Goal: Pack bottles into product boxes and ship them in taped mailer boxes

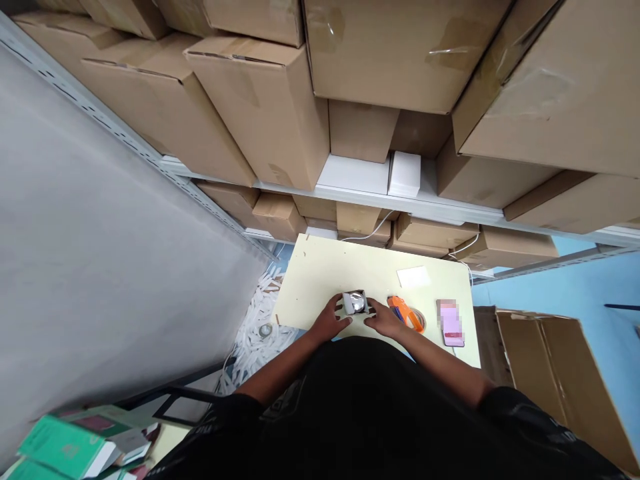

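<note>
A small open cardboard box (349, 305) stands on the pale yellow table (320, 267), with a shiny silver rounded object (357, 303) inside it. My left hand (331, 321) grips the box at its left side, fingers curved and thumb toward me. On the opposite side my right hand (385, 320) has its fingertips against the box's right edge. Just beyond the right hand lies an orange tape dispenser (414, 319) with a roll of tape, partly covered by that hand. What exactly the silver object is, I cannot make out.
A phone (451, 323) and a white card or paper (413, 277) lie on the table's right half. Shelves of cardboard boxes (250, 100) rise behind. White paper strips (257, 333) cover the floor at left. Green boxes (65, 447) sit lower left; a large carton (555, 360) stands right.
</note>
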A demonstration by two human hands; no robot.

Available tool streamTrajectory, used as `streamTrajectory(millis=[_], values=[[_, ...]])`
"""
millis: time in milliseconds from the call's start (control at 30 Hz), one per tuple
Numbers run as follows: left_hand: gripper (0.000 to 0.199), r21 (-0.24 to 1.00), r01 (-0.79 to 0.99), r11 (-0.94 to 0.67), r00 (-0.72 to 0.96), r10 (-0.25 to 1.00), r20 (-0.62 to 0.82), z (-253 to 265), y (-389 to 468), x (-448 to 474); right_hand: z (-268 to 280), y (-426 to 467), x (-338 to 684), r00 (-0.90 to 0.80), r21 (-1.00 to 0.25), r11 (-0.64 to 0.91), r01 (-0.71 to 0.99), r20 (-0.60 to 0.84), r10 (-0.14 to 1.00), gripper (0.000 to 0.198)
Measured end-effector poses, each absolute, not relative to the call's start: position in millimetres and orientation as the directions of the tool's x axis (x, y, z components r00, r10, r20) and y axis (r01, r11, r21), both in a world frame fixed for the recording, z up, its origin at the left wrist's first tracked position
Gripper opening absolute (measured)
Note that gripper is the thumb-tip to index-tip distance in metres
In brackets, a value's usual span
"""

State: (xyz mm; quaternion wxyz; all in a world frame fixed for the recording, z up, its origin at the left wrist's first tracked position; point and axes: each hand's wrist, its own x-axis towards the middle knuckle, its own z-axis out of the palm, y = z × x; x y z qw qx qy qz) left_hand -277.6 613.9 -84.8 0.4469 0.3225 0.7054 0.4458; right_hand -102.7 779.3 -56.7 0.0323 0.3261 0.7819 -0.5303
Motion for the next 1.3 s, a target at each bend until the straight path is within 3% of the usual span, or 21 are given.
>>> streamTrajectory(millis=[233, 600, 733, 867, 933, 1100, 1300], values=[[0.064, 0.899, -0.059, 0.435, -0.519, 0.756, -0.4, -91, 631, -270, -76, 781, -109, -0.774, -0.819, 0.164, 0.549, -0.425, 0.468, 0.06], [0.041, 0.884, 0.048, 0.465, -0.631, 0.7, -0.334, -93, 631, -264, -76, 798, -109, -0.815, -0.868, 0.165, 0.468, -0.352, 0.459, 0.041], [0.036, 0.862, 0.072, 0.502, -0.705, 0.637, -0.313, -96, 630, -260, -82, 810, -112, -0.793, -0.861, 0.155, 0.484, -0.357, 0.493, 0.047], [0.036, 0.832, -0.14, 0.537, -0.729, 0.512, -0.453, -98, 628, -250, -95, 812, -120, -0.839, -0.847, 0.229, 0.48, -0.366, 0.403, 0.042], [0.037, 0.83, -0.278, 0.484, -0.708, 0.481, -0.517, -98, 627, -246, -102, 808, -125, -0.847, -0.834, 0.291, 0.469, -0.331, 0.416, 0.037], [0.043, 0.896, -0.354, 0.269, -0.636, 0.633, -0.441, -100, 626, -266, -112, 793, -151, -0.818, -0.805, 0.32, 0.5, -0.317, 0.48, 0.032], [0.053, 0.935, -0.272, 0.228, -0.538, 0.77, -0.344, -108, 615, -342, -116, 775, -222, -0.76, -0.784, 0.266, 0.561, -0.36, 0.541, 0.046]])
